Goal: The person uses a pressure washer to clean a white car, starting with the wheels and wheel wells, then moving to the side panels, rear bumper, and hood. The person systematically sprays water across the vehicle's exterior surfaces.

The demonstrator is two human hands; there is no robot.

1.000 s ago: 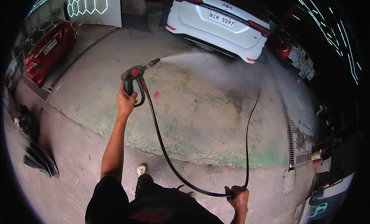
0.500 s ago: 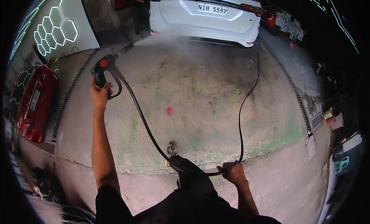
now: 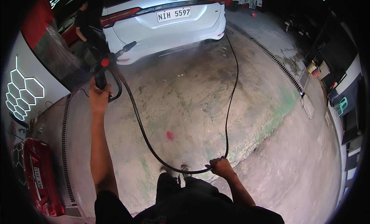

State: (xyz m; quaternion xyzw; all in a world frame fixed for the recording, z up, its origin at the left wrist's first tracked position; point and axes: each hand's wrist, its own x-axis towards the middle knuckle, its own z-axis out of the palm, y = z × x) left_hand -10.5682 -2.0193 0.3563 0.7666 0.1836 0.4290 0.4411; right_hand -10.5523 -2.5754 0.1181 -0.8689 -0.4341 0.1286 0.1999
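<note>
My left hand [image 3: 100, 94] is closed round the grip of a black pressure washer gun [image 3: 103, 67] with a red round cap on its side. The gun's nozzle points up and right, toward the rear of a white car [image 3: 165, 31]. From the gun a black hose [image 3: 144, 137] hangs in a loop across to my right hand [image 3: 222, 167], which is wrapped round it. Beyond that hand the hose runs away along the floor to the car's right rear corner. Faint mist hangs near the bumper.
A red car's rear [image 3: 42, 177] stands at the lower left beside a drain grate [image 3: 66, 147]. Another drain grate [image 3: 266, 50] runs along the right. A person [image 3: 86, 27] in dark clothes stands left of the white car. A green plastic chair [image 3: 341, 106] is at the far right.
The view has turned to the right and come closer to the white car. The distinct spray from the nozzle has gone, leaving thin mist. Both hands keep their holds.
</note>
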